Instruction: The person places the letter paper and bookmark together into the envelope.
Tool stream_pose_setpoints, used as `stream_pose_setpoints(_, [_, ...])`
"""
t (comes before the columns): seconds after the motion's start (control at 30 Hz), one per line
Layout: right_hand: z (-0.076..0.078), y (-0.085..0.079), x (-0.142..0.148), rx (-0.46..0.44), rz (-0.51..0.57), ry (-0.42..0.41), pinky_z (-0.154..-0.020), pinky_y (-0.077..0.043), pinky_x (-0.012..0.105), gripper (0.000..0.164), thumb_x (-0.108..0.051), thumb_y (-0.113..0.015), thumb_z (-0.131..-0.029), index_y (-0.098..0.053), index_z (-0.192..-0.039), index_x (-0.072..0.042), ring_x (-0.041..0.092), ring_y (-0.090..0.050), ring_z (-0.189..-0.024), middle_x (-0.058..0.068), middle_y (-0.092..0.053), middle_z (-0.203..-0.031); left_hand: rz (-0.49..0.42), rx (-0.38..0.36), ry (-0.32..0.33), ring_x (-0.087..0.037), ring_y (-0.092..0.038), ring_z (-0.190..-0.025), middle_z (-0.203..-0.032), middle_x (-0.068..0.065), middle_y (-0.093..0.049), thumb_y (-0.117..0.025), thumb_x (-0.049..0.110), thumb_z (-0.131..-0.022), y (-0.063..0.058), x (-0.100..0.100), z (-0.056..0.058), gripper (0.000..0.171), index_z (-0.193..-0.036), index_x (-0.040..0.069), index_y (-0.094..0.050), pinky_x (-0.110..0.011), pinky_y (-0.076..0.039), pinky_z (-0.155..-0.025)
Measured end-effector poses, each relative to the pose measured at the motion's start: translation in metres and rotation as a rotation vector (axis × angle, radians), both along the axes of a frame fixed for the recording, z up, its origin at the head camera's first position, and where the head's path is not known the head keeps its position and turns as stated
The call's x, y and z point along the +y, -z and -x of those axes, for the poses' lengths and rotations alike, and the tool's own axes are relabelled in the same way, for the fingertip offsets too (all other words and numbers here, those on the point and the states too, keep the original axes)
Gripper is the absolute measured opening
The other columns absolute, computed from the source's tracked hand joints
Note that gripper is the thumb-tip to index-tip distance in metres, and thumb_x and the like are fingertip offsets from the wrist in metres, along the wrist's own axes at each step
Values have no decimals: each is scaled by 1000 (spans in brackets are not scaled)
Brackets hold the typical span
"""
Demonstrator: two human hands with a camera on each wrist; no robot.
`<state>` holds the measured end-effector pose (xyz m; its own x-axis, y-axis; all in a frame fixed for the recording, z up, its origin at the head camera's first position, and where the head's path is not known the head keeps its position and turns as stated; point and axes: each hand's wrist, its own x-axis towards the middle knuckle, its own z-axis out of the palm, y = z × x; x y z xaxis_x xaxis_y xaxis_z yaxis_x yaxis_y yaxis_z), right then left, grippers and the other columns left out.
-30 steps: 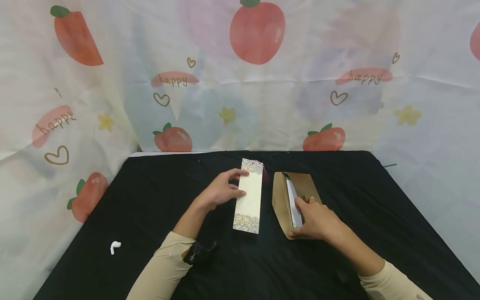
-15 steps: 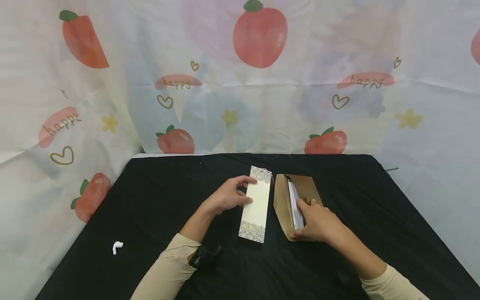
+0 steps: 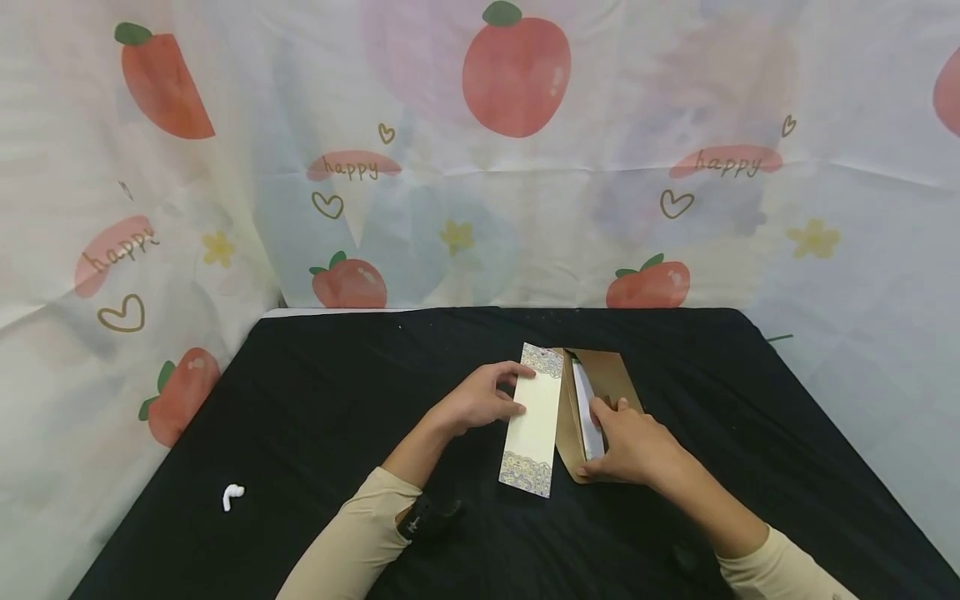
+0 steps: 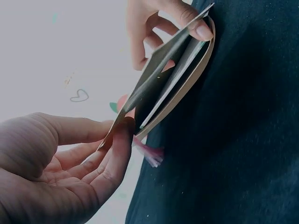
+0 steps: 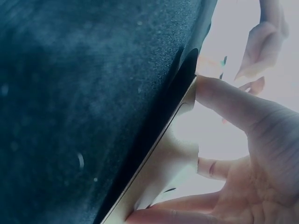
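Observation:
My left hand (image 3: 476, 404) pinches a long cream bookmark (image 3: 534, 429) with lacy patterned ends, thumb and fingers at its left edge. A pink tassel (image 4: 153, 155) hangs from it in the left wrist view. Just to the right, my right hand (image 3: 637, 443) grips a brown kraft envelope (image 3: 613, 371) at its lower part and keeps its mouth spread. White paper (image 3: 587, 408) shows inside the opening. In the head view the bookmark overlaps the envelope's left edge; the left wrist view has it tilted alongside the mouth.
A black cloth (image 3: 360, 367) covers the table. One white earbud (image 3: 232, 496) lies at the left. Behind and beside the table hangs a pale curtain (image 3: 540, 217) printed with fruit and hearts. A dark watch (image 3: 423, 518) is on my left wrist.
My left hand has carried the bookmark rightward and slightly nearer to me, from beside the envelope to overlapping its left edge. The right hand and envelope have stayed in place.

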<state>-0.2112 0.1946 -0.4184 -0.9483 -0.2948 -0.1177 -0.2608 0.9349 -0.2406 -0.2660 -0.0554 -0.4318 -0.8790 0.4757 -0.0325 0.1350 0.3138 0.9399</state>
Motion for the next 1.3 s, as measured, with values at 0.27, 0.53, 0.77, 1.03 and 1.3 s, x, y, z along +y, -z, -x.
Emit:
stream_pose_setpoints(0.27, [-1, 1, -1, 3, 2, -15, -66, -53, 58, 85, -49, -96, -65, -57, -125, -5, 42, -63, -82, 30, -58, -111, 30, 16, -13, -20, -68, -78, -112, -10, -62, -73, -8, -90, 3, 10, 1, 50, -138, 5, -63, -34, -58, -72])
stream_pose_setpoints(0.53, [-2, 2, -1, 21, 18, -24, -65, -53, 58, 83, -50, -97, -63, -58, -121, -5, 44, -64, -82, 31, -58, -111, 95, 45, -64, -17, -58, -68, -121, -12, -57, -76, -4, -90, 5, 20, 4, 49, -137, 6, -64, -29, -50, -65])
stream_pose_setpoints(0.77, [-1, 4, -1, 19, 20, -33, -63, -53, 55, 83, -48, -96, -64, -58, -123, -4, 40, -63, -78, 27, -59, -108, 104, 40, -98, -17, -60, -71, -110, -10, -57, -78, -6, -88, 6, 28, 9, 51, -135, 2, -63, -28, -50, -63])
stream_pose_setpoints(1.03, [2, 2, -3, 7, 21, -35, -62, -52, 52, 80, -47, -96, -64, -58, -121, -5, 35, -60, -74, 23, -58, -105, 268, 196, -122, -23, -57, -98, -123, -18, -63, -80, -3, -83, 6, 34, 12, 52, -134, 0, -66, -30, -51, -77])
stream_pose_setpoints(1.3, [0, 0, -1, -22, 29, -58, -63, -50, 50, 71, -47, -95, -67, -56, -113, -9, 33, -60, -74, 18, -58, -99, 327, 219, -124, -24, -54, -99, -131, -19, -64, -76, -8, -78, 7, 34, 11, 54, -132, -3, -67, -27, -48, -73])
